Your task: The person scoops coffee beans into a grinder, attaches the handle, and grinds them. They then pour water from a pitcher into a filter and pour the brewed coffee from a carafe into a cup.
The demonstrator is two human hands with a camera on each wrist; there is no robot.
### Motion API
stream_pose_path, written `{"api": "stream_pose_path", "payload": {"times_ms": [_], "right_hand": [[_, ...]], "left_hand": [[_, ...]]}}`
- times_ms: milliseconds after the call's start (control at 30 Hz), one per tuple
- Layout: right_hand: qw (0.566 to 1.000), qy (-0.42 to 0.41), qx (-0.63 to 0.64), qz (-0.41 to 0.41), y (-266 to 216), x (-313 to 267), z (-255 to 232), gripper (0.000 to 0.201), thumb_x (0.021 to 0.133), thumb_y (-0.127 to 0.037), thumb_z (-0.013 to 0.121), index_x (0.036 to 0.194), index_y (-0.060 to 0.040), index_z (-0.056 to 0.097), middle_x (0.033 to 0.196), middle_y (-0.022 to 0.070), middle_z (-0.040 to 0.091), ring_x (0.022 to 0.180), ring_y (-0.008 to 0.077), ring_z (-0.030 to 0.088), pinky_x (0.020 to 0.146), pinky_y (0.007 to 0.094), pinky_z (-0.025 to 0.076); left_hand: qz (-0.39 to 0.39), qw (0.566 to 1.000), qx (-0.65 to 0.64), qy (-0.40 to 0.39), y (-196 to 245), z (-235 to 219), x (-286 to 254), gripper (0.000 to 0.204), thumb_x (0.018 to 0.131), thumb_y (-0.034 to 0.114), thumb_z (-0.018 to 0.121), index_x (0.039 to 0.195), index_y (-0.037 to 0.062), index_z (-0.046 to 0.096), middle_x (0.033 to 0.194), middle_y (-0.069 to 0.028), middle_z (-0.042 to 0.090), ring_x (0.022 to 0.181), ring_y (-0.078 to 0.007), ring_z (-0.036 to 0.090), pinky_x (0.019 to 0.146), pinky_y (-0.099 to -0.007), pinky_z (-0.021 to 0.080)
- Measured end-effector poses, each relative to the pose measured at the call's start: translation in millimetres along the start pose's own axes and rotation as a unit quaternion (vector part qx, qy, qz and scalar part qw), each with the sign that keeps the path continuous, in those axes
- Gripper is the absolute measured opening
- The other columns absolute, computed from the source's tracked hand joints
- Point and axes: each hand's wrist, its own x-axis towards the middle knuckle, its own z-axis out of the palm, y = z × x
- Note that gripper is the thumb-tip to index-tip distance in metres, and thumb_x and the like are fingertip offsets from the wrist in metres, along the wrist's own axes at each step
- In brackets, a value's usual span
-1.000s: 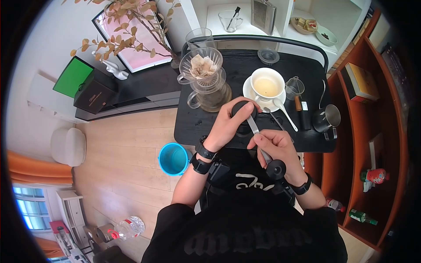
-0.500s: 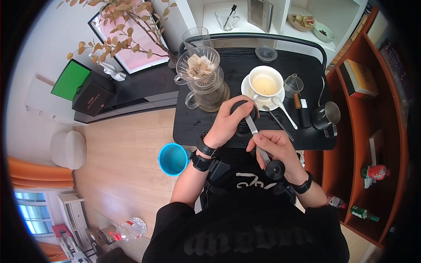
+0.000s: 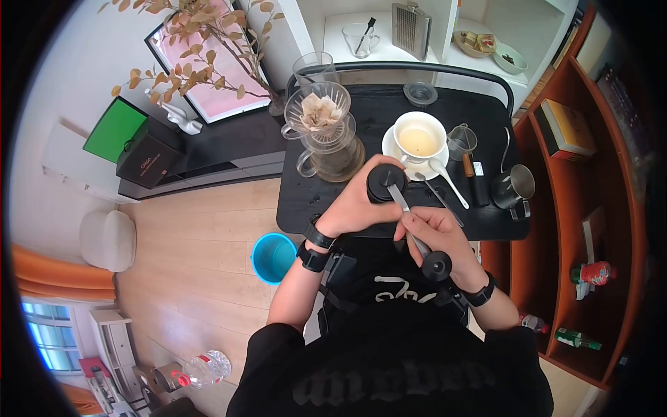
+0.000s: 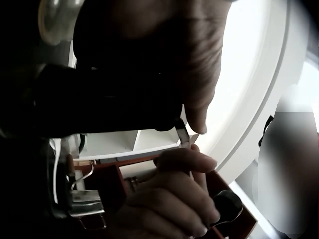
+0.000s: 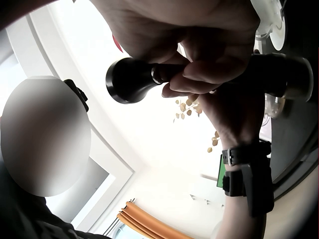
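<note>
In the head view, my left hand (image 3: 351, 205) grips the black body of a hand coffee grinder (image 3: 386, 182) near the front edge of the black table. Its round lid shows from above, with the left thumb lying along the side. My right hand (image 3: 445, 240) pinches the flat metal crank (image 3: 404, 201) between thumb and fingers. The crank's black knob (image 3: 436, 265) sticks out below that hand. In the left wrist view the grinder body (image 4: 114, 99) looks like a dark cylinder lying across the picture. The grinder's inside is hidden.
Beyond the hands stand a white cup (image 3: 420, 135) on a saucer, a white spoon (image 3: 450, 183), a small strainer (image 3: 462, 140) and a metal pitcher (image 3: 513, 186). At the left is a glass server with a dripper (image 3: 317, 111). A blue bucket (image 3: 274, 258) sits on the floor.
My left thumb has moved off the grinder's lid to its side, so the lid's top shows. The right hand stays on the crank.
</note>
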Motion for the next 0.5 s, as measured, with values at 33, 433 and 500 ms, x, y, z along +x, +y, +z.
{"api": "stream_pose_path", "payload": {"times_ms": [33,433,500], "right_hand": [[1.000,-0.003,-0.009,-0.004,1,0,-3,0.036,0.104,-0.031,0.051,0.089,-0.0020,0.066,0.058,-0.0009,0.057,0.050,0.0033,0.052,0.051,0.0189,0.036],[0.983,-0.109,-0.144,-0.027,-33,-42,-66,0.036,0.100,-0.021,0.059,0.129,-0.0006,0.054,0.104,0.0097,0.067,0.093,0.0156,0.066,0.085,0.0295,0.052],[0.943,-0.079,-0.316,-0.065,-40,-50,-52,0.038,0.098,-0.020,0.061,0.130,-0.0011,0.053,0.104,0.0107,0.068,0.099,0.0187,0.066,0.088,0.0331,0.052]], "left_hand": [[-0.013,1.000,0.027,-0.005,-3,-2,-3,0.039,0.081,0.008,0.074,0.116,0.0039,0.059,0.107,-0.0028,0.064,0.100,-0.0119,0.059,0.093,-0.0289,0.046],[0.091,0.927,0.341,0.128,16,16,-29,0.050,0.062,0.010,0.084,0.105,0.0037,0.059,0.091,-0.0112,0.065,0.085,-0.0285,0.066,0.076,-0.0336,0.052],[0.107,0.900,0.400,0.137,24,20,-31,0.052,0.060,0.012,0.086,0.105,0.0043,0.060,0.091,-0.0122,0.065,0.085,-0.0323,0.066,0.076,-0.0359,0.053]]}}
